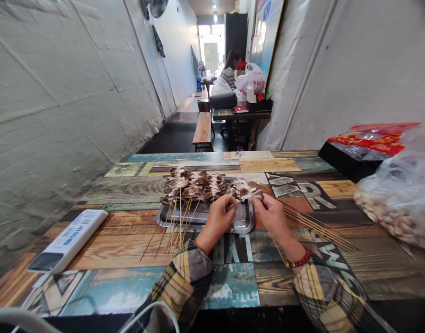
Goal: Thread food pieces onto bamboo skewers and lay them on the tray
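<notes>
A metal tray (245,225) sits on the patterned wooden table (129,249) and carries a row of mushroom skewers (195,185), their sticks pointing toward me. My left hand (217,219) is closed over the tray's near right part, pinching mushroom pieces (243,189) at the fingertips. My right hand (273,215) is closed beside it, gripping a thin bamboo stick (278,245) that runs down past the wrist. Both hands meet at the same mushroom pieces. A loose bundle of bare bamboo sticks (316,226) lies just right of my right hand.
A white remote-like device (68,240) lies at the left edge. A clear plastic bag of food (400,203) and a black tray with red packaging (368,143) sit at the right. Farther back are a bench (203,129), another table (240,115) and a seated person (229,71).
</notes>
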The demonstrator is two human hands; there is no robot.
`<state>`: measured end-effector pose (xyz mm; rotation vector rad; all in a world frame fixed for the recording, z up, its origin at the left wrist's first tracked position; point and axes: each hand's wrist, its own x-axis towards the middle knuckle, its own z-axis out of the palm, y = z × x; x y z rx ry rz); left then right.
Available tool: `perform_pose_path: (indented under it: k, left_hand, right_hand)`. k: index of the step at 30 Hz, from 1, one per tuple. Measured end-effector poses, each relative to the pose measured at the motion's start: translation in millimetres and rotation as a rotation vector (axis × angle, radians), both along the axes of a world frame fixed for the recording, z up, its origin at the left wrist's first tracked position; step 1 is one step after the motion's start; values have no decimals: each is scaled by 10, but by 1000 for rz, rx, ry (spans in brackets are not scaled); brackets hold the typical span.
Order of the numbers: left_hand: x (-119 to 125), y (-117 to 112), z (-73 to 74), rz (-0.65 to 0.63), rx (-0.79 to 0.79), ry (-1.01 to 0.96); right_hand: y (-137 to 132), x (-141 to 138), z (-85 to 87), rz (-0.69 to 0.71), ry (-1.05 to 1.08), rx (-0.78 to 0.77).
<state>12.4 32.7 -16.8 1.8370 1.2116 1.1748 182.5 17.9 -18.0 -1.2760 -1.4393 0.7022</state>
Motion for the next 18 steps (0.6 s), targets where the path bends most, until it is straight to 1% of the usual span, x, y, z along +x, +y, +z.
perform_pose_path:
  k: [1,3,5,7,11,15,18]
  left_hand:
    - [-15,10,23,34,-65,-131]
    - [-46,22,74,57,-200,-351]
    - [-75,23,123,50,-309,-476]
    - [-95,16,164,40,-364,-554]
    - [-103,-10,223,4,-387,-703]
    - [-93,-24,239,-12,-429,-750]
    - [-102,-9,220,4,-415,-758]
  right_hand:
    - [-11,-5,13,18,11,-3]
    - [-35,-12,28,65,16,-21]
    - [-55,-15,24,110,5,-43]
    - [-68,-16,8,145,-10,-54]
    - [-82,-15,-12,170,-24,-50]
    - [-91,-18,2,180,-25,-51]
    - [-94,-21,5,186,-28,-44]
